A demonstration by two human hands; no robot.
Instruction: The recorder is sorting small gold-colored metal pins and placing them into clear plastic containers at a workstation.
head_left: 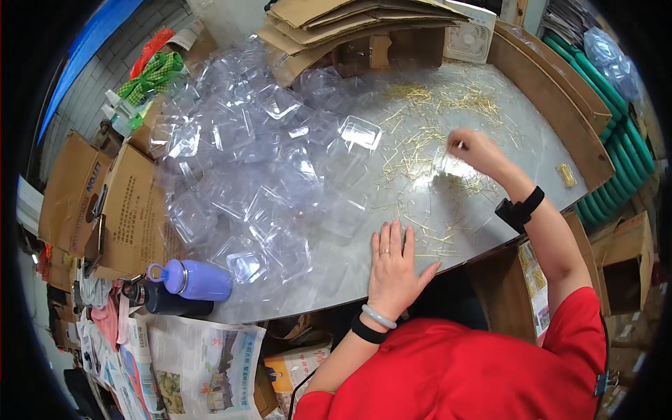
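My left hand (pixel 397 269) lies flat on the grey tabletop (pixel 329 280) near its front edge, fingers stretched out and nothing in them. Thin gold-coloured hooks (pixel 420 143) are scattered over the right half of the table. Among them, my right hand (pixel 476 151) is raised with its fingers curled into a pinch; what they hold, if anything, is too small to make out. A large heap of clear plastic boxes or trays (pixel 245 154) covers the left half. One clear tray (pixel 361 133) lies at the heap's right side, towards the hooks.
A purple bottle (pixel 204 280) and a dark bottle (pixel 171 299) lie at the front left. Folded cardboard (pixel 329 21) and a small white fan (pixel 469 38) stand at the back. A cardboard wall (pixel 560 91) edges the right side, near a bundle of gold hooks (pixel 565 175).
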